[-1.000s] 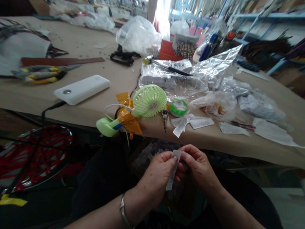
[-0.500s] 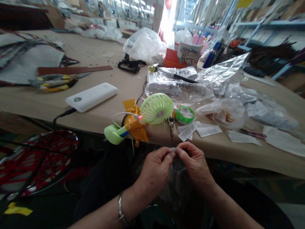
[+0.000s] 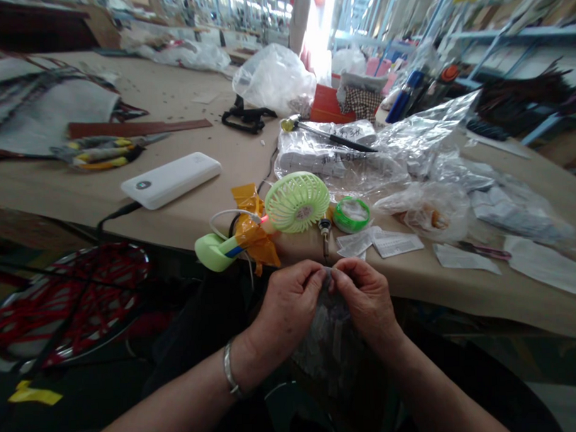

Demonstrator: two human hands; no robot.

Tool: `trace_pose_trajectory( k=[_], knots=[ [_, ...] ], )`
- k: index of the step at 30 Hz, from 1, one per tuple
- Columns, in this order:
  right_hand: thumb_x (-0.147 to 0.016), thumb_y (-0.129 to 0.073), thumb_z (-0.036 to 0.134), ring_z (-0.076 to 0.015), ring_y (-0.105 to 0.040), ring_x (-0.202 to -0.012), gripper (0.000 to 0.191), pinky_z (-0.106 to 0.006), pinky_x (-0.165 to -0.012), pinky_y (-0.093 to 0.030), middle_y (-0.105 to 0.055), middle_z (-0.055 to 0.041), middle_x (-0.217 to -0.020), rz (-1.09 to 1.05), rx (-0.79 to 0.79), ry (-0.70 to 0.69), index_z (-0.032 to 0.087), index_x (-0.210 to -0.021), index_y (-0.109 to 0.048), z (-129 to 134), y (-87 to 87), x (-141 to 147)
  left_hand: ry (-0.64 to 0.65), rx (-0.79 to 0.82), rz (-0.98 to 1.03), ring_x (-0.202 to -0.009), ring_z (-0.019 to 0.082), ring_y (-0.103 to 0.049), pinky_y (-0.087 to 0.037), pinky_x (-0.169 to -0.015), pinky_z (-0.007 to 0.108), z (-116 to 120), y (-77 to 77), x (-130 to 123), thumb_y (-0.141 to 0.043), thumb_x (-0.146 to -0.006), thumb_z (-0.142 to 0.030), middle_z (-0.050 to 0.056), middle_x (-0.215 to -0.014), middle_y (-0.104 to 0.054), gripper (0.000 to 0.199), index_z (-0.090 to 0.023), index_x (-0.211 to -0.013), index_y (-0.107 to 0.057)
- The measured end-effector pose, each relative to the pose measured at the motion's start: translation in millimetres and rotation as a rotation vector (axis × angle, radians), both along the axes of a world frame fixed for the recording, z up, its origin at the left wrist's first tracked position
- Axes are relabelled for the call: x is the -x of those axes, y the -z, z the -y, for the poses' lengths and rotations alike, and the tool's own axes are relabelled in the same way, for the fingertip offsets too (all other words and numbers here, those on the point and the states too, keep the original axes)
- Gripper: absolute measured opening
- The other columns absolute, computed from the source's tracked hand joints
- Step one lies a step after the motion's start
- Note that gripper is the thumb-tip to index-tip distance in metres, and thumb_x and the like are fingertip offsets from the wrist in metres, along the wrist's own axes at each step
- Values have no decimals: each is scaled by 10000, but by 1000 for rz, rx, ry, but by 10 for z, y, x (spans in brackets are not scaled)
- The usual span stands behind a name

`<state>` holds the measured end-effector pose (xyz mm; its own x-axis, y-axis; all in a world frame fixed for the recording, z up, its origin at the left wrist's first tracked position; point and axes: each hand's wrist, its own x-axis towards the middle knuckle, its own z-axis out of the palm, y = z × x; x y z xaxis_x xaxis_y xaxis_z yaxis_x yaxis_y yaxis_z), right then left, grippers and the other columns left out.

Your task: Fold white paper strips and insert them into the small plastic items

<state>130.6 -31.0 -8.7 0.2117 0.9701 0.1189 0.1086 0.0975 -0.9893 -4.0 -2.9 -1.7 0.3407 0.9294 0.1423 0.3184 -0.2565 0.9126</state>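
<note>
My left hand [image 3: 293,301] and my right hand [image 3: 366,298] meet just in front of the table edge, each in a pinch. Between their fingertips is a small pale, translucent piece [image 3: 328,277], partly hidden by the fingers. Right beyond the fingertips, a soldering-iron-like metal tip [image 3: 325,240] points down over the table edge. Beside it stand a light green fan [image 3: 297,202], fixed with orange tape [image 3: 258,239], and a round green container [image 3: 351,214]. Below my hands lies a heap of pale, translucent pieces [image 3: 333,347].
A white power bank [image 3: 173,180] with a black cable lies left, pliers [image 3: 106,152] behind it. Plastic-wrapped packs [image 3: 333,158] with a hammer-like tool [image 3: 346,143] on them lie beyond the fan. Paper slips [image 3: 396,242] are on the right. Red-strapped round frame [image 3: 68,299] at lower left.
Both hands have moved slightly up, closer to the metal tip, with fingertips still together. The pale piece between them is less exposed. The view has shifted slightly.
</note>
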Motion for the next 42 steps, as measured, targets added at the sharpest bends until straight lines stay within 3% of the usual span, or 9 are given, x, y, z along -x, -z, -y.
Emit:
trace_pose_trajectory(
  k=[24,30,33,36,39,42],
  knots=[
    [-809,-563,252,-90,-494,-562,112,-210,-562,-408,-544,38,-600,33,-48,18,171,-733,-565,-112,41,3,-68,-42,19,-566,84,-520,-388,-544,175,-103,41,-51,-496,-839,-234,-24,-612,-606,222,-161,-688,-640],
    [-800,-594,274,-107,-556,-572,102,-212,-558,-445,-594,29,-619,41,-4,-13,179,-835,-607,55,14,-37,0,45,54,-593,98,-550,-407,-558,179,0,-49,-6,-482,-843,-245,-13,-638,-626,227,-168,-709,-648],
    [-818,-579,269,-111,-559,-552,87,-213,-540,-447,-599,26,-611,259,-47,-19,188,-814,-610,171,-44,-153,-3,70,44,-571,101,-543,-405,-537,180,54,-7,30,-491,-835,-246,-17,-610,-616,223,-169,-693,-645],
    [-835,-562,237,-135,-573,-647,79,-243,-629,-460,-622,-8,-704,663,-265,43,195,-799,-619,161,-114,-324,11,68,-6,-617,122,-579,-431,-585,197,56,119,43,-497,-834,-268,-3,-659,-656,222,-179,-733,-673],
    [-837,-565,242,-215,-564,-887,189,-341,-820,-441,-643,-71,-926,1051,-406,99,183,-1007,-626,34,-152,-462,27,72,-47,-815,175,-635,-458,-754,251,33,264,50,-515,-825,-297,37,-900,-712,224,-206,-923,-695],
    [-840,-566,278,-256,-521,-1013,286,-392,-888,-392,-632,-86,-1053,1265,-396,80,176,-1105,-597,-91,-143,-503,24,95,-107,-902,206,-633,-445,-814,287,32,374,68,-508,-825,-302,55,-984,-706,254,-214,-977,-691]
  ],
)
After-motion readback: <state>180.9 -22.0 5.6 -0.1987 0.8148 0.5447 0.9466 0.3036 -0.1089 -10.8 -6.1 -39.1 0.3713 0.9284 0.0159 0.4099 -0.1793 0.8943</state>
